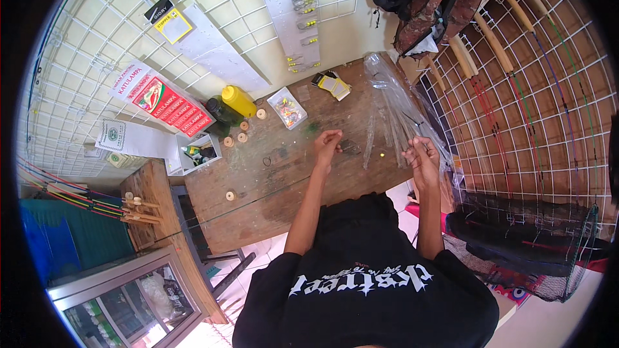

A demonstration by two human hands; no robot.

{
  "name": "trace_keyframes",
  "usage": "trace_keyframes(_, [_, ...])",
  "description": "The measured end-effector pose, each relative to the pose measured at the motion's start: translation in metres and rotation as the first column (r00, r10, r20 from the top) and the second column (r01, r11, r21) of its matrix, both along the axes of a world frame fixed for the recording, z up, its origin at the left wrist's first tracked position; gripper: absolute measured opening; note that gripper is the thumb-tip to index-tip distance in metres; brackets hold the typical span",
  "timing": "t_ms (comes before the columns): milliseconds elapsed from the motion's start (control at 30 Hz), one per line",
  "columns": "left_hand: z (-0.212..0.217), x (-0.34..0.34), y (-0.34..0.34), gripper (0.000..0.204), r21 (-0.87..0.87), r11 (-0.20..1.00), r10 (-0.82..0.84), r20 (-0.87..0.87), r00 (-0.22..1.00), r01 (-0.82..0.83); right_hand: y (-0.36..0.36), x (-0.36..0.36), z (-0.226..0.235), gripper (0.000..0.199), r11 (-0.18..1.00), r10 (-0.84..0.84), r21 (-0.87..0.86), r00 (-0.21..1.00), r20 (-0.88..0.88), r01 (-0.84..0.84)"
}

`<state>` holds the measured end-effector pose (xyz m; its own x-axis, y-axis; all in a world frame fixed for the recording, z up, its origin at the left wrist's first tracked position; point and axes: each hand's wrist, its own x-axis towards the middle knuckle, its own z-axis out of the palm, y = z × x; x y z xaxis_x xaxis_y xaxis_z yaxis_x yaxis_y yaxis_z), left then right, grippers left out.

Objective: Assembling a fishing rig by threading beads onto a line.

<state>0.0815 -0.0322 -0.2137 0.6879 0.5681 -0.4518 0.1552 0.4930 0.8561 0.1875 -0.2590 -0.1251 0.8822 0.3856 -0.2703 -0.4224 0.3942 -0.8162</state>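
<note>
Both hands are raised over the near part of a wooden table [284, 183], apart from each other. The fingertips of my left hand [327, 147] come together in a pinch. My right hand [423, 161] is also closed, thumb against fingers, beside long clear plastic sleeves [380, 96]. Whatever either hand holds is too fine to make out. Between them on the tabletop lies a small yellow bead [382, 154]. Farther back sits a white tray [277, 121] of small colourful pieces, with yellow-and-black packets [333, 85] to its right.
Several wooden spools [230, 196] lie on the table's left side. A yellow bottle [237, 100], a dark bottle [222, 116] and a white box [216, 146] line the back left. Rods hang on the right wire grid [477, 129], above a black net [516, 232]. A camouflage bag [445, 0] hangs at back right.
</note>
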Motion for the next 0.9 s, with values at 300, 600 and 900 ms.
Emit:
trace_keyframes(300, [0.069, 0.017, -0.035, 0.035, 0.558, 0.762, -0.575, 0.348, 0.741, 0.329, 0.029, -0.008, 0.027, 0.007, 0.973, 0.219, -0.113, 0.963, 0.157, -0.203])
trace_keyframes(600, [0.059, 0.018, -0.041, 0.017, 0.403, 0.790, -0.571, 0.211, 0.793, 0.462, 0.038, 0.003, 0.037, 0.008, 0.980, 0.196, -0.046, 0.966, 0.171, -0.191])
trace_keyframes(900, [0.038, 0.011, -0.036, 0.016, 0.350, 0.831, -0.526, 0.247, 0.814, 0.431, 0.040, 0.013, 0.034, 0.010, 0.994, 0.106, -0.033, 0.981, 0.164, -0.102])
